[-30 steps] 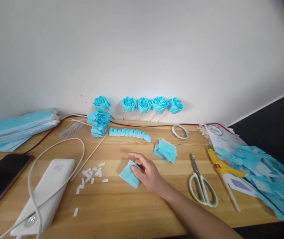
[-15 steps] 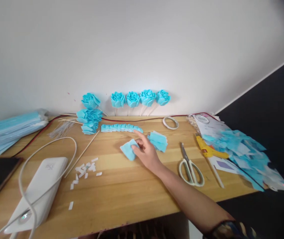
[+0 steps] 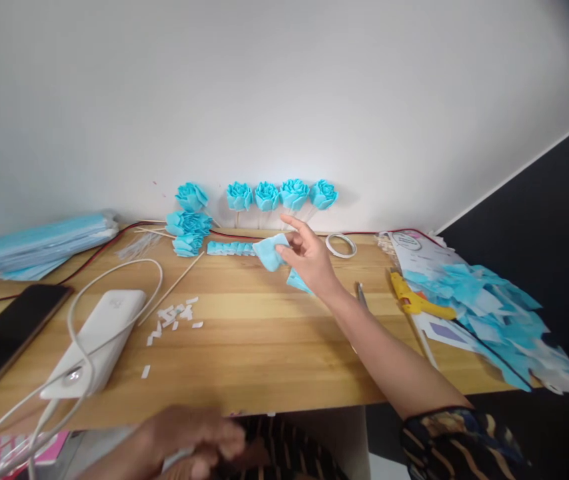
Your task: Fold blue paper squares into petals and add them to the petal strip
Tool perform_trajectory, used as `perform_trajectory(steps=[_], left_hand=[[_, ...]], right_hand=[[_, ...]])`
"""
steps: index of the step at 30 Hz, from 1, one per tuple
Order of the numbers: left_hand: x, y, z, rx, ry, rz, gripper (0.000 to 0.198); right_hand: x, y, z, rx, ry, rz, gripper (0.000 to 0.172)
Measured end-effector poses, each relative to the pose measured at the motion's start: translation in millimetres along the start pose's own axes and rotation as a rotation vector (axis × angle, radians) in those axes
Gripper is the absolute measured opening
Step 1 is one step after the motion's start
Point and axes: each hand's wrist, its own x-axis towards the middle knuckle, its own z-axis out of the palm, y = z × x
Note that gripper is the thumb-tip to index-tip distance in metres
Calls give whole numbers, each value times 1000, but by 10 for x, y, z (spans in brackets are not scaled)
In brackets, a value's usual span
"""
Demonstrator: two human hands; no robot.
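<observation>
My right hand point(image 3: 310, 259) is closed, pinching a light blue fabric petal point(image 3: 271, 253) between thumb and fingers, held up above the table. Behind the petal runs a row of folded blue petals point(image 3: 229, 249), partly covered by it. A small stack of blue fabric pieces point(image 3: 298, 281) lies under my right wrist, half hidden. At the table's front edge is my left hand point(image 3: 194, 430), blurred by motion, so its fingers are unclear. My right forearm hides most of the scissors point(image 3: 361, 295).
Several blue fabric roses point(image 3: 267, 196) lean on the wall. A tape roll point(image 3: 341, 246), a yellow glue gun point(image 3: 417, 300) and a blue fabric pile point(image 3: 494, 313) lie right. Left are a white power bank point(image 3: 102, 340), a phone point(image 3: 12, 337), paper bits point(image 3: 177, 313) and a stick point(image 3: 172, 288).
My right hand has moved up and slightly right with the petal, toward the row. My left hand has come into view at the bottom. The camera view has shifted a little.
</observation>
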Motion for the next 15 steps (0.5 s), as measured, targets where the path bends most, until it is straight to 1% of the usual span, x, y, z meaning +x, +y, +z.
perform_trajectory(steps=[1,2,3,5,6,7,8,9,11,13,15], left_hand=[[152,89,-75,1,31,21,34],[339,184,-146,-16,144,69,38],[553,279,-208,-60,248,134,45],[1012,448,-298,-177,396,243,62],[1229,513,-325,-233,417,277,69],[1423,563,-342,-289,408,309,72],[1588,596,-351,-353,393,340,70],[1723,612,-355,-407,391,347,64],[1909,604,-361,-482,440,294,47],[2012,559,-377,-522,463,273,40],[2068,499,-404,-550,513,279,38]], right_hand=[[-12,-1,20,-3,-16,-4,58],[-29,-6,34,-10,-28,-6,58],[-48,-14,42,-18,-38,-7,59],[-87,-27,43,-34,-52,-8,59],[-102,-27,39,-41,-53,-11,59],[-113,-22,37,-47,-51,-13,59],[-118,-11,36,-53,-47,-15,59],[-117,6,38,-59,-41,-16,59],[-105,43,40,-84,-19,-11,58],[-102,58,7,-123,5,-7,57],[-147,29,-108,-188,29,-12,55]])
